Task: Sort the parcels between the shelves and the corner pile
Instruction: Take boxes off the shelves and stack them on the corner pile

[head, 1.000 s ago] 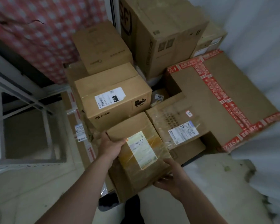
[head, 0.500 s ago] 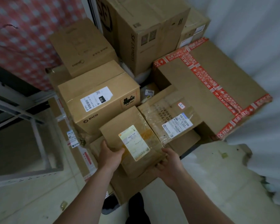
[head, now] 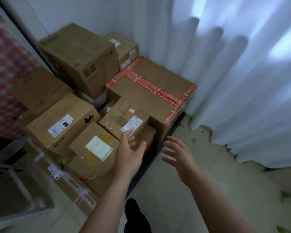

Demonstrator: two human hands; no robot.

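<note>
**PARCEL SET DOWN ON PILE; BOTH HANDS FREE**

Head view. Half a second earlier both hands gripped the yellow-label parcel (head: pixel 94 158). It now lies label-up on the corner pile (head: pixel 81 54), down and left of the red-taped box (head: pixel 151 91). The side turned away from that box is hard against the PICO box (head: pixel 62 126).

The left hand (head: pixel 129 155) is released, with fingers straight and spread. It is over the near corner of the white-label parcel (head: pixel 123 120), which butts against the red-taped box; contact cannot be confirmed. The right hand (head: pixel 178 157) is also released and holds nothing. It hovers just in front of the red-taped box's near corner, above the floor (head: pixel 175 199).

Judgement: this parcel appears to be placed. The hands look free to take the next item.

Edges and room:
- How the yellow-label parcel sits on the boxes beneath it is hidden, so its stability is unverified.
- The curtain (head: pixel 242 84) hangs close along the right side of the red-taped box, which leaves little room there.
- Bare floor in front of the red-taped box offers the clearest approach.
- The shelf frame (head: pixel 15 199) stands well left of the red-taped box, beyond the PICO box, with a narrow strip of floor beside it.
</note>
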